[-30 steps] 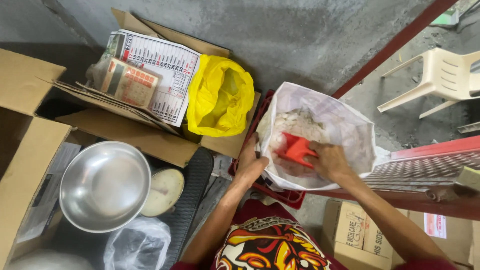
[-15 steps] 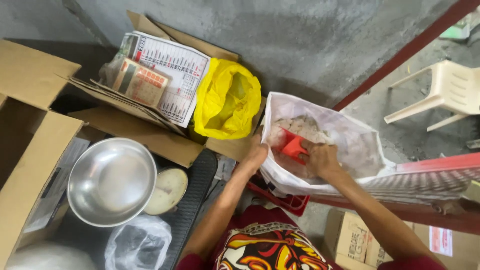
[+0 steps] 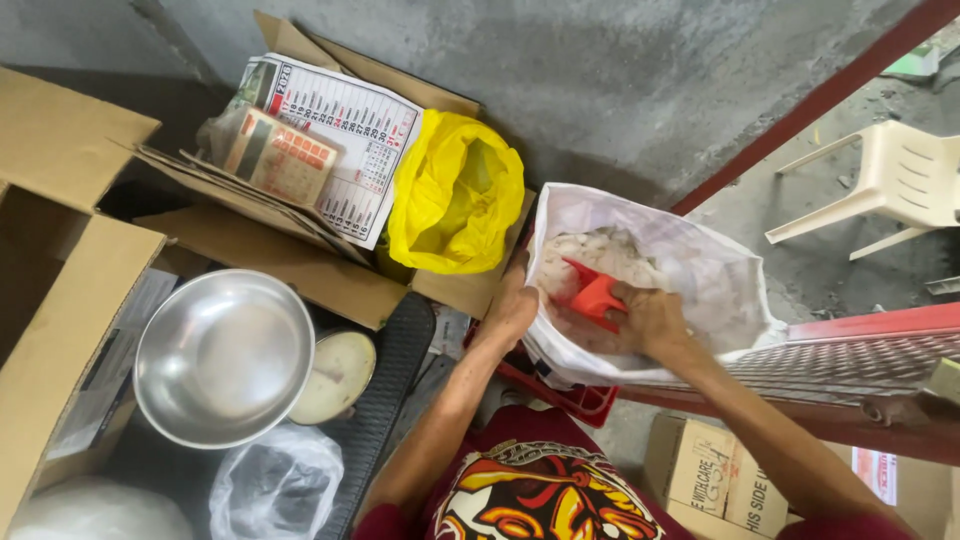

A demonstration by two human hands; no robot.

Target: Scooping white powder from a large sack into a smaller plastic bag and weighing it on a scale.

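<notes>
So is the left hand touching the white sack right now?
Touching. The head view shows the left hand gripping the rim of the white sack, fingers folded over its edge, while the right hand holds the red scoop inside.

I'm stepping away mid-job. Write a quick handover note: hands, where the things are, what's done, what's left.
Left hand: gripping the near-left rim of the white sack, holding it open.
Right hand: inside the sack, closed on the red scoop, which sits in the pale powdery contents.
Steel bowl: to the left, among cardboard boxes, looks empty.
Yellow bag: open, beside the sack.
Done: sack opened, scoop in the contents.
Left: nothing shows in the bowl yet; whether the scoop is loaded cannot be told.
</notes>
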